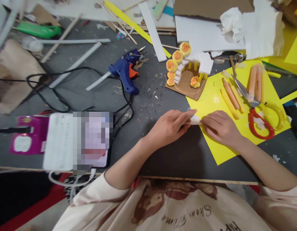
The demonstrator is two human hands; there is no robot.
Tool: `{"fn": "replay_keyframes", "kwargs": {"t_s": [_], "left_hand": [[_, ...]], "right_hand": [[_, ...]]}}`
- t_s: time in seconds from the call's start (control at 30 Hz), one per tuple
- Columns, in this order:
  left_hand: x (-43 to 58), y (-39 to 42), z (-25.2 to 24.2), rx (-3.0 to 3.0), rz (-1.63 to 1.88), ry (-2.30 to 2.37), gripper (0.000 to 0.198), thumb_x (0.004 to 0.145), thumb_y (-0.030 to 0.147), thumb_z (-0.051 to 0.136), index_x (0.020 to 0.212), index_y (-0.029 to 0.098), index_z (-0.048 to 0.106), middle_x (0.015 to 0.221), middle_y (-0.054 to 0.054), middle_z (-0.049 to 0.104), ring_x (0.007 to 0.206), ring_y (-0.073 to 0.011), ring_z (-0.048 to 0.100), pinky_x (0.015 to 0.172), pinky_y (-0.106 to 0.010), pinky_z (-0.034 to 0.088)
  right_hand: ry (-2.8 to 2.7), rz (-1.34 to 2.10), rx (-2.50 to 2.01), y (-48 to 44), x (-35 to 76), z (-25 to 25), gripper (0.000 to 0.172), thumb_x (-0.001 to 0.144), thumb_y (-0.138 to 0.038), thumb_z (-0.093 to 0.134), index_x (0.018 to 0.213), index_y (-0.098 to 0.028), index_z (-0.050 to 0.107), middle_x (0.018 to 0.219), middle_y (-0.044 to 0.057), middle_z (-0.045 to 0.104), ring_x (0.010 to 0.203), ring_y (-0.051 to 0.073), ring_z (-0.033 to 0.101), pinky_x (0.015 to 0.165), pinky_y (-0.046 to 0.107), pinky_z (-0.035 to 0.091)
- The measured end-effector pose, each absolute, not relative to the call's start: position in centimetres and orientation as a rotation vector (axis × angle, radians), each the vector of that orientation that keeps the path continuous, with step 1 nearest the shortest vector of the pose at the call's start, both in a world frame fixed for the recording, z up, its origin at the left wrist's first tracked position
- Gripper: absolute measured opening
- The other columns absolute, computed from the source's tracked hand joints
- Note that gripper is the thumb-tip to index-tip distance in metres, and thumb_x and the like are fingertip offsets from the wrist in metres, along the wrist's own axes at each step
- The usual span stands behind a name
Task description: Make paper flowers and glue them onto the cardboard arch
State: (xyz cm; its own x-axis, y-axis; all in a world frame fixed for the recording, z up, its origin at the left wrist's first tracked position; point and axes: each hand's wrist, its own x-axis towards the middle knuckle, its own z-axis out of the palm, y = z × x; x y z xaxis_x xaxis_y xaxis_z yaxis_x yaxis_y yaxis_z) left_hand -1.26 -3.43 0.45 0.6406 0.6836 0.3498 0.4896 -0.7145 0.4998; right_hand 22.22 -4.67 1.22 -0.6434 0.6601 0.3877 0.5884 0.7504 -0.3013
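Note:
Both hands meet at the middle of the dark table. My left hand (172, 125) and my right hand (219, 126) pinch the two ends of a small white piece (195, 120), which looks like foam or rolled paper. It lies at the near corner of a yellow sheet (222, 150). Just beyond stands a small cardboard model (187, 72) with white steps, yellow posts and orange-yellow flower shapes. Rolled orange and yellow paper sticks (231, 94) lie on the sheet.
Scissors (259, 118) with red and yellow handles lie on the yellow sheet at the right. A blue glue gun (126, 71) with a black cord lies beyond my left hand. White foam strips, wooden sticks, crumpled white paper (256, 25) and cardboard crowd the far side. A blurred-out device (77, 141) lies at the left.

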Motion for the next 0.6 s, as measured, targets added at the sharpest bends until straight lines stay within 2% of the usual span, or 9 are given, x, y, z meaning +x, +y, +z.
{"fn": "replay_keyframes", "kwargs": {"t_s": [0.13,0.4,0.6], "left_hand": [[-1.12,-3.54,0.48,2.408,0.786,0.934,0.039,0.094,0.012,0.052,0.131,0.018,0.045,0.088,-0.001,0.071,0.077,-0.0132,0.066,0.076,-0.025,0.050],[-0.97,-3.28,0.26,2.436,0.844,1.044,0.025,0.094,0.010,0.052,0.118,0.016,0.051,0.088,-0.002,0.070,0.079,-0.0148,0.065,0.074,-0.025,0.049],[-0.80,-3.21,0.06,2.513,0.812,1.052,0.025,0.094,0.009,0.046,0.113,0.019,0.057,0.101,-0.005,0.072,0.092,-0.0173,0.066,0.078,-0.028,0.048]], "right_hand": [[-2.502,0.203,-0.939,-4.63,22.28,1.36,0.014,0.093,-0.015,0.053,0.091,-0.015,0.066,0.079,0.007,0.069,0.071,0.018,0.056,0.064,0.031,0.044],[-2.454,0.136,-1.039,-4.75,22.01,1.28,0.009,0.090,-0.018,0.061,0.096,-0.014,0.068,0.084,0.007,0.068,0.076,0.019,0.059,0.067,0.032,0.046],[-2.421,0.099,-1.101,-4.73,21.84,1.04,0.012,0.093,-0.020,0.058,0.100,-0.015,0.067,0.083,0.006,0.068,0.076,0.019,0.060,0.067,0.032,0.047]]}}
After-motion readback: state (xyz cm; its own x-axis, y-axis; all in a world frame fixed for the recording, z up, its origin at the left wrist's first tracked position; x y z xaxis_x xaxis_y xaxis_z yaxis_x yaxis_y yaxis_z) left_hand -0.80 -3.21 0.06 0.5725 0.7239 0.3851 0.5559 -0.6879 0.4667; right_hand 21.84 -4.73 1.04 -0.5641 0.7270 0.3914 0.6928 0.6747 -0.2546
